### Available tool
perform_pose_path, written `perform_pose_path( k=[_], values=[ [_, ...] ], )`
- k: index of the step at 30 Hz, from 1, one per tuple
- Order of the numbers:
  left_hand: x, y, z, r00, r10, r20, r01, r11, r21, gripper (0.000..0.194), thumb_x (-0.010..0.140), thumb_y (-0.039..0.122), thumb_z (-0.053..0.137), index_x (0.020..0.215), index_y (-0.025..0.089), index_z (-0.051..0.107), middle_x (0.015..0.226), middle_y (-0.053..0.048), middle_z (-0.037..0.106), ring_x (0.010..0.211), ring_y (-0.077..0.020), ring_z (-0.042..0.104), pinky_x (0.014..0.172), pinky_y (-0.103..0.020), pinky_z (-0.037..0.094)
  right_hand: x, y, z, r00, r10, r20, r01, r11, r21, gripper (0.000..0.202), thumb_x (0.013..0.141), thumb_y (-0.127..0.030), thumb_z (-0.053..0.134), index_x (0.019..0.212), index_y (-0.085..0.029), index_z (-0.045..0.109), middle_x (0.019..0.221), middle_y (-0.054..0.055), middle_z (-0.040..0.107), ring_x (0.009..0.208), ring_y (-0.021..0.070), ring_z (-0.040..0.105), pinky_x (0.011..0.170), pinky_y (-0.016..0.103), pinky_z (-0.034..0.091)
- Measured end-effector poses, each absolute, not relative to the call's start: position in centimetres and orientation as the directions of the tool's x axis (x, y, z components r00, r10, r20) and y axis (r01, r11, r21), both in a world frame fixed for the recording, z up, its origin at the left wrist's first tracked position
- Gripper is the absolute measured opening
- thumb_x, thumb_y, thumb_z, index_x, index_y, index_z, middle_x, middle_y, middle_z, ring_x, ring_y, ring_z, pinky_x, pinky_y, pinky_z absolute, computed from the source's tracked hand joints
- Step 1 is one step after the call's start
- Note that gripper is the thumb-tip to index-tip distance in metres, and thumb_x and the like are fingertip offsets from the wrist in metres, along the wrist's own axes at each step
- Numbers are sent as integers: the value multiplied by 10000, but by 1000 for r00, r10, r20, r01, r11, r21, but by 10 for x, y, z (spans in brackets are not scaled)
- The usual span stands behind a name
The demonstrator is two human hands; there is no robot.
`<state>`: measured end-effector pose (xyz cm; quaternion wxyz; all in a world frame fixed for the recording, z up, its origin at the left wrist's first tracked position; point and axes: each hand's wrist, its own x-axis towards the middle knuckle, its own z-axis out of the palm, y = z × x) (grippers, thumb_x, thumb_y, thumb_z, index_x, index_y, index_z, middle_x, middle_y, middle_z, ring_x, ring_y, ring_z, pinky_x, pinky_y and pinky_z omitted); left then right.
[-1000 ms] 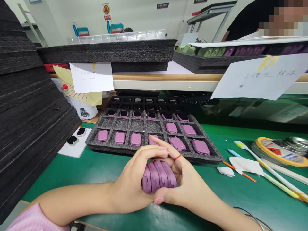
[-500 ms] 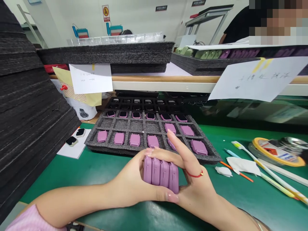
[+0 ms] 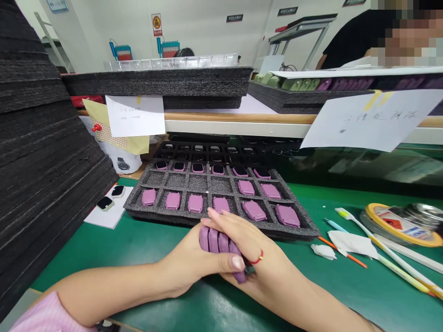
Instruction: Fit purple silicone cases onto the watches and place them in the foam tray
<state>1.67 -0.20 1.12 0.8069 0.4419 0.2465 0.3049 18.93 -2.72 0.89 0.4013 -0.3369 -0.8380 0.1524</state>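
Observation:
Several purple watch cases (image 3: 223, 243) stand side by side in a row between my two hands, just above the green table. My left hand (image 3: 194, 260) is closed around the row from the left, its thumb across the front. My right hand (image 3: 254, 242) lies over the top and right end, fingers stretched along the cases and pressed on them. The rightmost case tilts and sticks out lower than the others. Behind them sits a black foam tray (image 3: 196, 183) with purple watch cases, face down or screen up, in its compartments.
A tall stack of black foam sheets (image 3: 38, 161) rises on the left, near two watches on a white pad (image 3: 112, 214). Swabs, tissue (image 3: 353, 243) and a tape roll (image 3: 403, 223) lie right. Above runs a shelf (image 3: 221, 129) with trays and papers; a person is beyond.
My right hand has folded down from a raised index finger to lie over the cases. The row has shifted slightly left, and its rightmost case now leans out. The view has moved slightly.

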Motion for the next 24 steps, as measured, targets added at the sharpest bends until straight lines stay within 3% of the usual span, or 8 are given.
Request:
perform_pose_path(
  k=[3,6,8,10,13,17,21,24],
  values=[
    [16,1,7,725,643,-247,-320,632,706,444,761,479,822,1013,132,709,873,-78,727,820,-202,706,711,-287,530,197,-26,22,-403,762,507,464,647,-605,758,787,-233,816,1442,-296,440,1355,97,650,1257,283,631,1051,443,552],
    [15,6,6,721,637,-273,-379,691,615,443,762,472,821,996,107,732,974,-108,745,901,-211,713,821,-319,549,204,-22,34,-321,804,500,400,594,-698,248,819,-232,771,1020,-260,629,1143,67,728,1044,240,723,900,373,618],
    [15,7,5,723,633,-277,-386,703,598,413,760,437,833,1001,115,737,945,-90,749,880,-202,712,883,-351,545,206,-20,37,-295,798,525,394,602,-694,81,868,-222,708,830,-238,639,1061,66,742,987,229,731,882,373,614],
    [15,7,3,738,622,-261,-386,707,593,398,761,419,840,1011,128,736,943,-81,750,882,-206,717,888,-366,549,206,-20,37,-283,788,546,412,614,-673,95,861,-258,735,809,-235,658,1052,69,738,977,228,728,874,370,610],
    [16,6,0,755,622,-208,-413,696,587,397,786,454,815,997,126,737,946,-86,752,923,-214,727,884,-335,552,203,-23,37,-347,742,574,431,670,-605,290,724,-327,879,879,-234,653,1149,80,706,1016,235,711,848,338,614],
    [16,6,-5,789,594,-154,-417,703,576,388,801,477,794,973,131,754,894,-70,752,902,-179,726,850,-272,555,199,-25,38,-352,712,608,442,699,-562,129,826,-169,763,843,-230,650,1126,63,723,994,208,716,853,330,613],
    [14,9,-9,824,553,-123,-392,714,581,393,801,472,794,1028,153,763,957,-83,771,856,-175,747,631,-180,532,201,-26,38,-49,749,661,350,632,-691,118,876,-185,726,791,-256,685,856,24,743,807,187,734,702,303,638],
    [13,10,-9,844,534,-54,-411,708,574,396,815,475,780,1082,183,760,992,-93,778,853,-185,763,463,-120,404,205,-31,40,166,742,650,266,601,-754,118,919,-189,693,846,-281,687,872,9,736,751,150,731,628,247,637]
  ],
)
